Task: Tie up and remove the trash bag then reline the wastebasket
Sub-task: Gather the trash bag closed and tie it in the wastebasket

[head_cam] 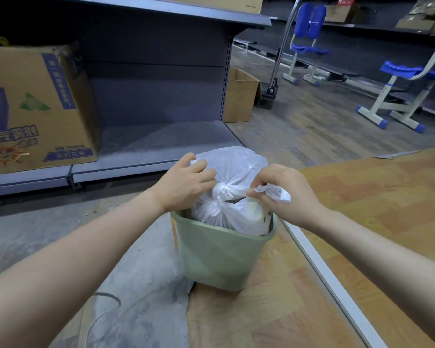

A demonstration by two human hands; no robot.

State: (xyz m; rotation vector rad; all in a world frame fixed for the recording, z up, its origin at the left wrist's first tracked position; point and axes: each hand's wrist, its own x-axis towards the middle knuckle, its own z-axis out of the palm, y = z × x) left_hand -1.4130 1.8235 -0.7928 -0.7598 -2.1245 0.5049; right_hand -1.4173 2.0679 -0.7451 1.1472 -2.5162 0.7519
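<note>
A pale green wastebasket (219,257) stands on the floor in the middle of the view. A white trash bag (234,167) bulges out of its top, with a knot (221,190) gathered at the centre. My left hand (183,184) grips the bag's left side next to the knot, fingers curled into the plastic. My right hand (284,194) pinches a twisted end of the bag (274,192) and holds it out to the right of the knot. The bag's lower part is hidden inside the wastebasket.
A grey metal shelf unit (161,144) stands just behind the wastebasket, with a large printed cardboard box (35,109) on its left. Another cardboard box (240,96) sits past the shelf end. Blue chairs (309,43) and a hand cart (271,89) stand at the back right.
</note>
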